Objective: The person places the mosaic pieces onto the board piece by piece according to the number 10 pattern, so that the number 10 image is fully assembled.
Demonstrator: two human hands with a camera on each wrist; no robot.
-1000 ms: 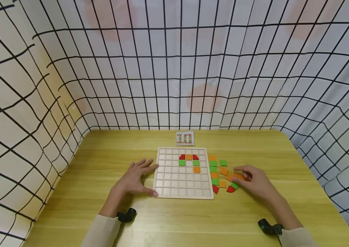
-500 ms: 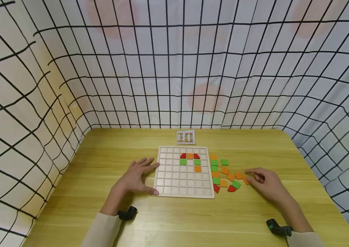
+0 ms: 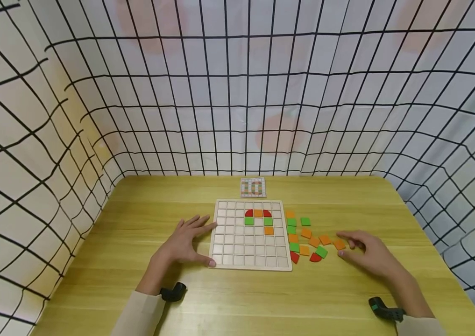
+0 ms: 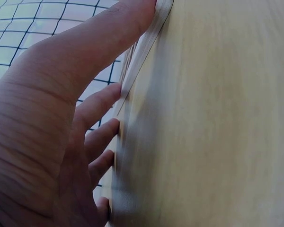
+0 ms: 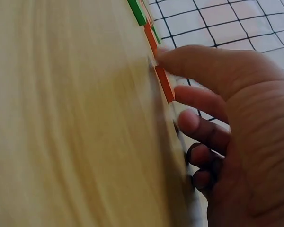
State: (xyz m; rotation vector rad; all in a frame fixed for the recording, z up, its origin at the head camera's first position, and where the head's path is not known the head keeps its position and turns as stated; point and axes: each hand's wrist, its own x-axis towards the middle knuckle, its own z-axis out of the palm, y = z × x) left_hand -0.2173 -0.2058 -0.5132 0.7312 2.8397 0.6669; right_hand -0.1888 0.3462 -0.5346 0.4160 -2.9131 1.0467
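My left hand (image 3: 184, 241) lies with fingers spread at the left side of a pale wooden grid board (image 3: 237, 242). Its thumb rests on the near left corner and its index fingertip touches the left edge. My right hand (image 3: 369, 254) is low over the table on the right. Its thumb and index finger stand apart around an orange square tile (image 3: 339, 244), which lies flat; the other fingers are curled. In the right wrist view, this orange tile (image 5: 164, 84) sits by the index fingertip. On the board are red quarter-round tiles (image 3: 249, 213), green squares (image 3: 249, 221) and orange squares (image 3: 268, 230).
Several loose tiles lie between the board and my right hand, among them a green square (image 3: 322, 252), an orange square (image 3: 324, 240) and a red quarter-round (image 3: 315, 257). A small pattern card (image 3: 252, 187) lies behind the board. Black netting (image 3: 245, 130) surrounds the table.
My right hand has moved right, away from the loose pile, and one orange tile has slid right with it and turned. Thumb and index finger have spread wider. The left hand has stayed put.
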